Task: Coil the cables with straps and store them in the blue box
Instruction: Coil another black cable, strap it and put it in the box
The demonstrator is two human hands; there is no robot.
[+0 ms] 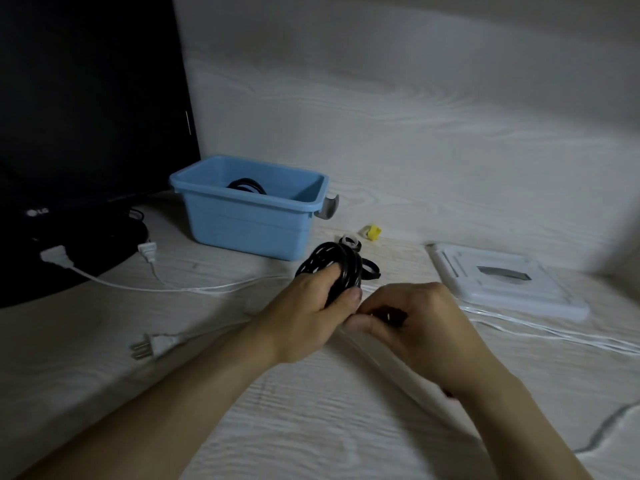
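A black cable coil [330,268] was gripped upright in the left hand [308,313], near-right of the blue box [249,209]. The right hand [412,323] pinched something dark, mostly hidden. Another coil [246,186] was half hidden inside the box.

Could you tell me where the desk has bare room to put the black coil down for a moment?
Bare desk lies left of the white plug, and nearer than both forearms. It is crowded between the blue box and the white stand.

Home desk w/ LG monitor [86,116], wood-grain tabletop [311,427].
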